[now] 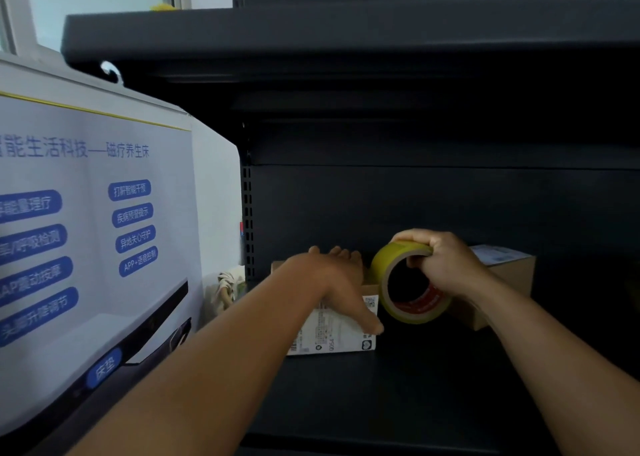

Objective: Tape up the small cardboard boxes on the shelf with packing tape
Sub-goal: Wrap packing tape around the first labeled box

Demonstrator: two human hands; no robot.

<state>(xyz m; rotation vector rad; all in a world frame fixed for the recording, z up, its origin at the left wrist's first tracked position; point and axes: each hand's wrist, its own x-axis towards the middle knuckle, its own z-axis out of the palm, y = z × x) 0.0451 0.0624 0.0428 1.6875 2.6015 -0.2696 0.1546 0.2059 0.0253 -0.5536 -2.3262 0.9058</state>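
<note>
A small cardboard box [332,334] with a white printed label on its front stands on the dark shelf [398,386]. My left hand [334,277] lies flat on top of this box, thumb down over the label. My right hand [446,263] grips a yellowish roll of packing tape [391,265] by its upper rim, upright, just right of the box and touching its top right corner. A second cardboard box [509,275] with a label on top sits behind my right hand, partly hidden by it.
A dark shelf board [346,36] overhangs above. A large white poster board [97,230] with blue labels stands close on the left. A small white bundle of cord [227,287] lies between the poster and the shelf upright.
</note>
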